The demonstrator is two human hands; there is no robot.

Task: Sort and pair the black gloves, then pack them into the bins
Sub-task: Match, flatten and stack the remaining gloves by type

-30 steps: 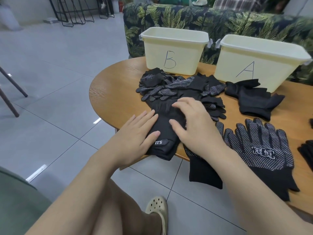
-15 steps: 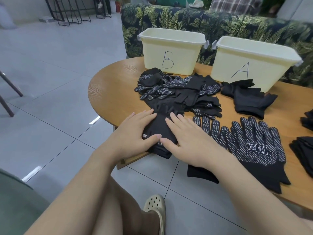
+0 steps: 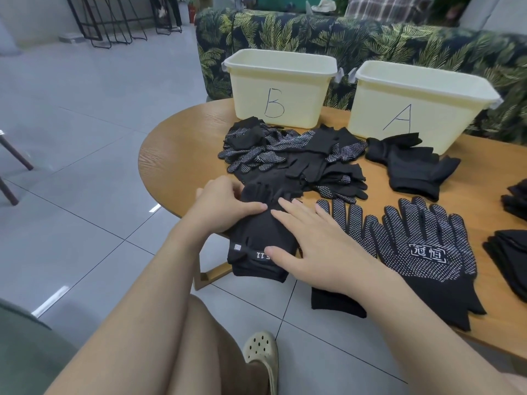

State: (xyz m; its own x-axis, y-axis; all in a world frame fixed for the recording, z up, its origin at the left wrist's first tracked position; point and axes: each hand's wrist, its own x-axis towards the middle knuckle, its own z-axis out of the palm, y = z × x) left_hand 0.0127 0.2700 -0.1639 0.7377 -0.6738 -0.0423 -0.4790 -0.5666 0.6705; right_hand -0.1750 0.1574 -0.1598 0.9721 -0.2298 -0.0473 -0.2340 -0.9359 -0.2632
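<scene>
A plain black glove pair (image 3: 256, 246) with a small white cuff label lies over the table's near edge. My left hand (image 3: 222, 203) grips its finger end, fingers curled into the fabric. My right hand (image 3: 310, 240) lies flat on its right side, fingers straight, thumb at the cuff. A mixed heap of dotted and plain black gloves (image 3: 291, 158) sits behind. Two dotted gloves (image 3: 422, 252) with a white logo lie flat to the right. Cream bins marked B (image 3: 279, 89) and A (image 3: 419, 106) stand at the back.
A stack of plain black gloves (image 3: 410, 166) lies before bin A, and more dark gloves (image 3: 510, 252) sit at the right edge. The round wooden table (image 3: 176, 155) has bare wood at the left. A leaf-print sofa stands behind the bins. My knee and shoe are below.
Both hands slid toward me along the plain glove pair. The left hand went from flat to curled on the finger end, and the pair now hangs further over the table edge.
</scene>
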